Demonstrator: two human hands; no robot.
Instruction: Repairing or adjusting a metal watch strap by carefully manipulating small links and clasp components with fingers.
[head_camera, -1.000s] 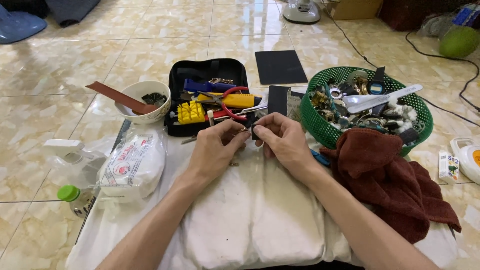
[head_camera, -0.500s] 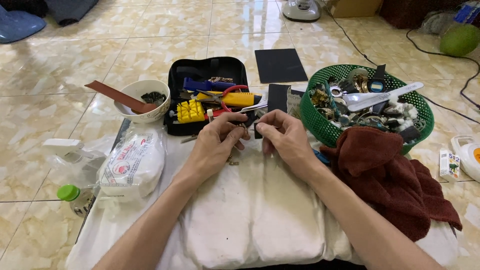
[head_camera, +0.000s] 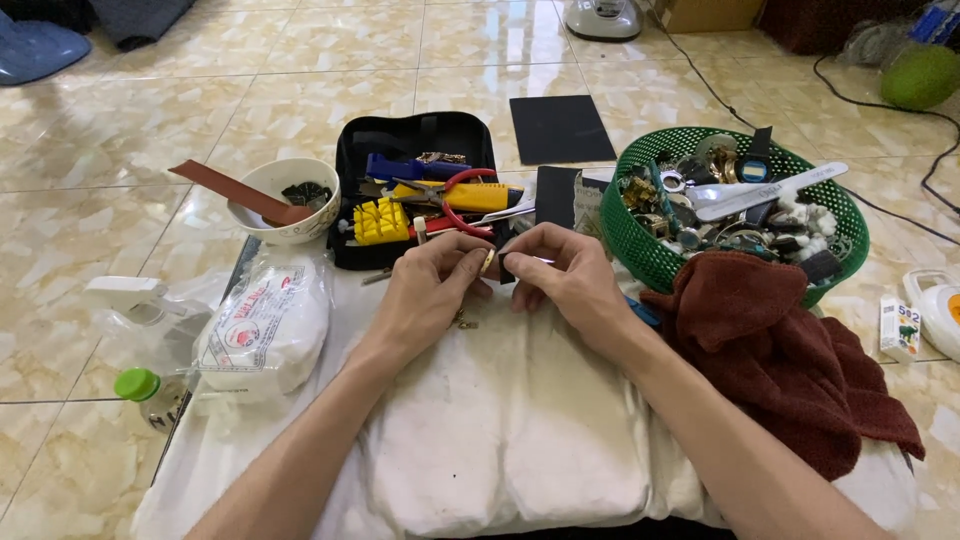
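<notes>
Left hand (head_camera: 428, 290) and right hand (head_camera: 565, 275) meet above a folded white cloth (head_camera: 500, 430). Both sets of fingers are clamped on a small gold-coloured part (head_camera: 488, 262) held between them; its kind cannot be told. Just beyond the fingers lies an open black tool case (head_camera: 420, 135) with a yellow holder and red pliers. To the right of the fingers stands a green basket (head_camera: 640, 245) of watch parts, with a dark red towel (head_camera: 780, 350) beside it. Left of the fingers lies a white plastic packet (head_camera: 265, 325).
</notes>
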